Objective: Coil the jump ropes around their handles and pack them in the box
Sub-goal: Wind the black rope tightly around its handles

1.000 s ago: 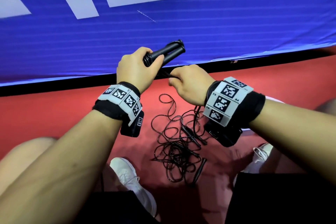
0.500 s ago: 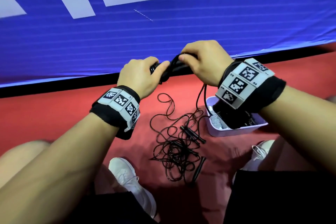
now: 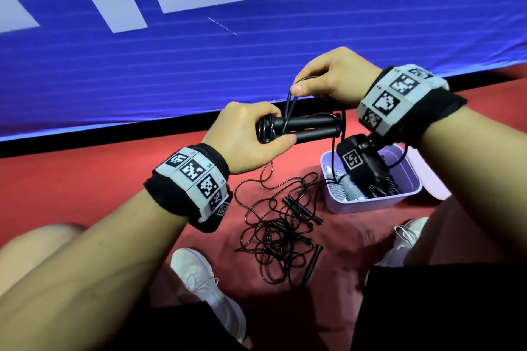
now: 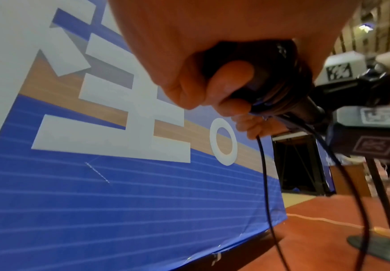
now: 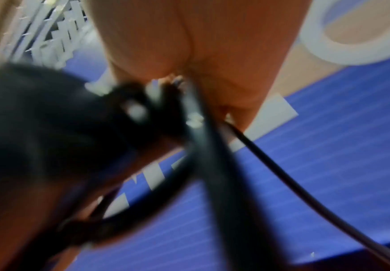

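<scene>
My left hand [image 3: 253, 134] grips the left end of two black jump rope handles [image 3: 310, 127] held side by side and level, with a few turns of black cord at that end. My right hand [image 3: 328, 85] pinches a loop of the cord [image 3: 291, 105] just above the handles. The cord's free length hangs off the right end toward the floor. In the left wrist view my fingers [image 4: 226, 82] curl round the handles [image 4: 282, 82]. The right wrist view is blurred; it shows cord [image 5: 224, 165] running under the hand. A lilac box [image 3: 368, 202] stands on the floor below my right wrist, holding wound ropes.
A tangle of thin black ropes [image 3: 273, 234] with slim handles lies on the red floor [image 3: 71, 179] between my white shoes [image 3: 205, 285]. A blue banner wall [image 3: 199, 51] stands right behind. The box's lid [image 3: 430, 177] leans at its right side.
My right hand went from below the handles up and over them, then lifted a loop of cord above. The handles turned from pointing away to lying level.
</scene>
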Tool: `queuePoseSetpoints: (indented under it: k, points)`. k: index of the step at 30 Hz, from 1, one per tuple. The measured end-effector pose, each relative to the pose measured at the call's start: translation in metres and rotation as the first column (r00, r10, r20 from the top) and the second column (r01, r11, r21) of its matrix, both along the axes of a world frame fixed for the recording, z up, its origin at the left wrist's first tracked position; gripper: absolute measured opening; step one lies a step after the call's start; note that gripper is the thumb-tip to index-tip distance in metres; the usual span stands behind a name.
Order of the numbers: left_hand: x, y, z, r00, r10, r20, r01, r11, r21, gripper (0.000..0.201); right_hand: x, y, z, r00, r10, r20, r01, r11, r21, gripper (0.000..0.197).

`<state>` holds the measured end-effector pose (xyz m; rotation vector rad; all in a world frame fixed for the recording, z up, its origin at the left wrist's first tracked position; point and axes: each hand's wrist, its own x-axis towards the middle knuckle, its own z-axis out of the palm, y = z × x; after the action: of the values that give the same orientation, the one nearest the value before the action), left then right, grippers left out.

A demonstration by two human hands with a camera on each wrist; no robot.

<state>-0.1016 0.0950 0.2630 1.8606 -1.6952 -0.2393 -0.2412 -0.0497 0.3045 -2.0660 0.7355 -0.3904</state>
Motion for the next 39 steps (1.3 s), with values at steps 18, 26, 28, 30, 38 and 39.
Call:
queuePoseSetpoints:
  k: [18,26,28,30,38,39]
  points:
    - [0.0,-0.01,0.017,0.866,0.048,-0.498,-0.195,0.948,-0.249,0.034,0.032,0.044,-0.045,0.992,-0.045,0.115,0.0,0.931,0.365,0.031]
    - [0.014,-0.014,0.014,0.887,0.196,-0.417,-0.327,0.906,-0.269,0.01,0.033,0.053,-0.039,0.964,-0.047,0.26,-0.095,0.857,0.506,0.014]
    - [0.015,-0.015,0.013,0.889,0.2,-0.412,-0.324,0.91,-0.26,0.008,0.031,0.053,-0.035,0.968,-0.028,0.248,-0.107,0.85,0.516,0.017]
    - [0.015,-0.016,0.015,0.884,0.192,-0.427,-0.321,0.912,-0.255,0.007,0.029,0.054,-0.035,0.964,-0.036,0.264,-0.105,0.86,0.5,0.016]
    - [0.009,-0.014,0.016,0.882,0.174,-0.439,-0.322,0.901,-0.289,0.012,0.029,0.056,-0.04,0.936,-0.041,0.349,-0.157,0.84,0.519,0.015]
    - [0.008,-0.014,0.017,0.877,0.173,-0.449,-0.325,0.9,-0.289,0.012,0.03,0.056,-0.04,0.934,-0.038,0.356,-0.166,0.835,0.525,0.02]
